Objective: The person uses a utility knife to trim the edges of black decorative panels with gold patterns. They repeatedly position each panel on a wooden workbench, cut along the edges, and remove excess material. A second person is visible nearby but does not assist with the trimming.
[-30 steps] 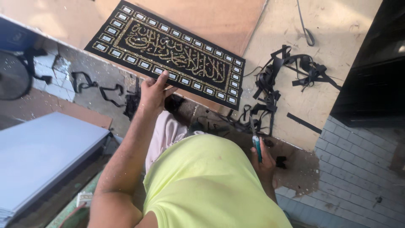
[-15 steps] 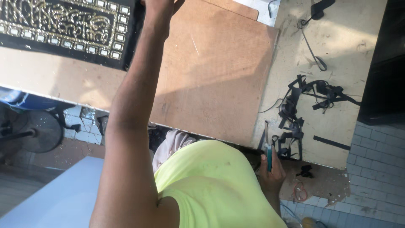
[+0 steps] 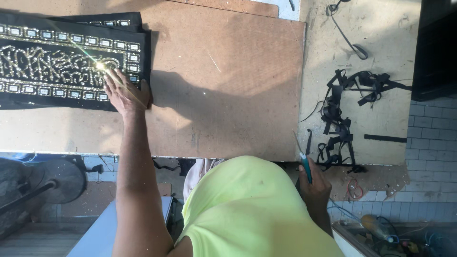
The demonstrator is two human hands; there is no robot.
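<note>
Hard sunlight floods the frame, brightest at the upper right on the pale dusty worktop [image 3: 381,28]. A starburst glare flares off the black embroidered cloth with gold beadwork [image 3: 57,66] at upper left. A soft arm shadow crosses the brown hardboard sheet [image 3: 223,85]. The lower corners fall dim and perhaps slightly blurred.

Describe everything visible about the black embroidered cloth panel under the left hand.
The black embroidered cloth panel lies flat on the brown hardboard sheet, running off the picture's left edge. It looks like dark fabric worked with glittering gold-coloured ornament in the middle, framed by a row of small rectangular motifs. A second black layer's edge shows beneath it along the top. Sunlight flares off the beadwork. The left hand rests palm down on its lower right corner, fingers spread; nothing else touches it.
</note>
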